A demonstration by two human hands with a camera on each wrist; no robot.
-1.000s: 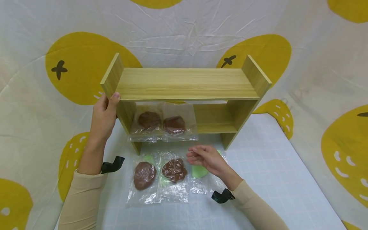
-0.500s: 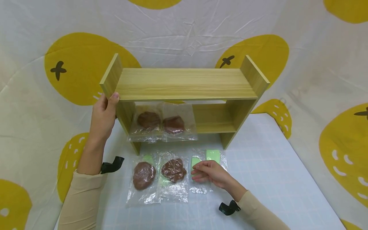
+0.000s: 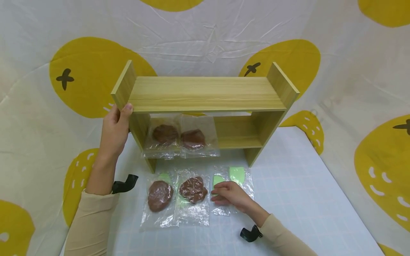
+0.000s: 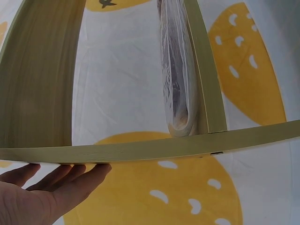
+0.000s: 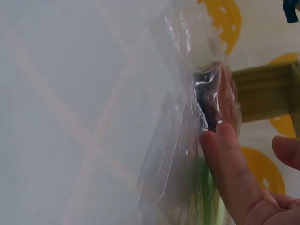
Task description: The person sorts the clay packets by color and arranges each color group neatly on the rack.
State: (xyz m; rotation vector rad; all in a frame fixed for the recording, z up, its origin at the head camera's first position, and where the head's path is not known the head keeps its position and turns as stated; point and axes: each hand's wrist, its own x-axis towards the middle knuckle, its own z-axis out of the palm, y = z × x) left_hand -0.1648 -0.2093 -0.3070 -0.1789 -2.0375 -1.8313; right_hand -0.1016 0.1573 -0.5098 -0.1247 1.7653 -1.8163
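My left hand [image 3: 115, 133] grips the left side panel of a two-tier wooden shelf [image 3: 205, 92], thumb at its front edge. In the left wrist view, the fingers [image 4: 89, 180] press against the panel's outer side. My right hand [image 3: 234, 195] is over clear bags holding pale green pieces [image 3: 237, 174] on the table, its fingers loosely bent with nothing held. Left of it lie two clear bags with brown, flat, rounded pieces: one smooth [image 3: 160, 195], one wavy-edged [image 3: 193, 189]. In the right wrist view, the fingertips overlap a bagged brown piece [image 5: 227, 93].
On the shelf's lower tier, a bagged round brown piece [image 3: 165, 134] and a bagged squarish brown piece [image 3: 193, 139] stand side by side at the left, the bags overhanging the front. A pale checked cloth [image 3: 294, 188] covers the table. Behind hangs a yellow-patterned curtain [image 3: 192, 39].
My right hand has moved down toward the front from the green pieces' upper part, uncovering them, then slightly left. The left hand stays on the shelf panel.
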